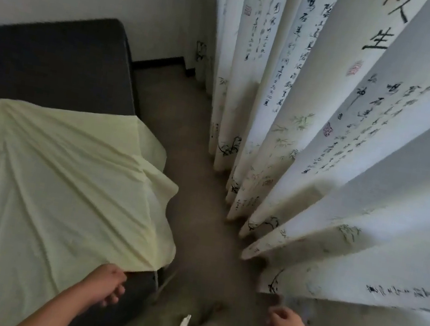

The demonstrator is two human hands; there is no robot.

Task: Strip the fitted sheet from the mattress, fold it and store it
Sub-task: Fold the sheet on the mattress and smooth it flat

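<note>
View from the head, looking down at a bed corner; a pale yellow sheet (52,180) lies loose and creased over a dark mattress (50,60), whose far end is already bare. The creases fan out from the near corner, where the left hand (106,283) meets the sheet's edge; its fingers (116,294) are curled, but I cannot tell whether they pinch the cloth. The right hand (285,325) hangs loosely curled, holding nothing, just beside a long printed curtain (325,123). Likely risks: a sharp pull may snag the sheet if its near corner is hooked under the mattress; slack cloth hanging off the side may slide onto the floor (200,216) and get underfoot; in this narrow gap a swinging arm may catch the curtain.
</note>
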